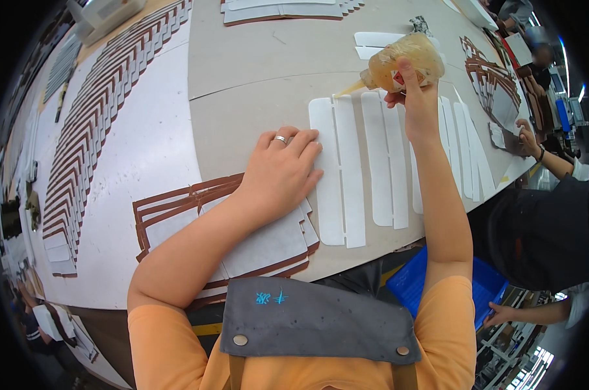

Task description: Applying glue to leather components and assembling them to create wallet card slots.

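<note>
In my right hand (416,97) is a squeeze bottle (403,53) of yellowish, cloudy plastic, tilted with its thin nozzle pointing left and down. The nozzle tip meets the upper end of a white strip pair (351,175), by the slit between its two pieces. My left hand (282,166), a ring on one finger, lies palm down with its fingers loosely stretched. Its fingertips reach the left edge of that strip pair. Under my left forearm is an overlapping stack of brown-edged pale panels (262,244). More white strips (385,175) lie in a row to the right, partly behind my right arm.
A long fanned row of brown-edged panels (106,110) covers the left side. More panels (284,12) lie at the far edge, others (492,81) at right. A blue crate (408,283) stands below the table edge. Another person's hand (528,136) handles a piece at right.
</note>
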The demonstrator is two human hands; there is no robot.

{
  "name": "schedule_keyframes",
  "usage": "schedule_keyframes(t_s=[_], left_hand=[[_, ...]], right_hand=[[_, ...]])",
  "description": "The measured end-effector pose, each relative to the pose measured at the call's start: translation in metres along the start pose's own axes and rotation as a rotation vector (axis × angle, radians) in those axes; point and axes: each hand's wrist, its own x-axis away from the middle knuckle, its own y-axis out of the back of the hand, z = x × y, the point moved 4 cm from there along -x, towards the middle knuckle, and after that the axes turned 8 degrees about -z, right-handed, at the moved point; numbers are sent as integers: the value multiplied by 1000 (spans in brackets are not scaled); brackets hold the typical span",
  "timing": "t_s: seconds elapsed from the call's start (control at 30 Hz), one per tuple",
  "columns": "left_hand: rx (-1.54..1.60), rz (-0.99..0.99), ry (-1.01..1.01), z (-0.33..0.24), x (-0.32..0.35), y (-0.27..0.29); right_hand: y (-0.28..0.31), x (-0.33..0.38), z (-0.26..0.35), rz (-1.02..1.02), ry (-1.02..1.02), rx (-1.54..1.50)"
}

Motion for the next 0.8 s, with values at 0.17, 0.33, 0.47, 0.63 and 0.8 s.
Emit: schedule_keyframes(t_s=[0.17, 0.33, 0.47, 0.63, 0.8], left_hand=[[0, 17, 4, 0, 0, 0], [25, 13, 15, -1, 0, 1], [25, 5, 5, -1, 0, 0], [5, -4, 6, -1, 0, 1], [4, -5, -6, -1, -1, 2]], right_hand=[[-2, -5, -5, -19, 11, -5], [5, 10, -1, -8, -43, 11], [16, 28, -3, 31, -104, 56], [26, 58, 0, 54, -195, 66], [39, 88, 2, 63, -266, 16]])
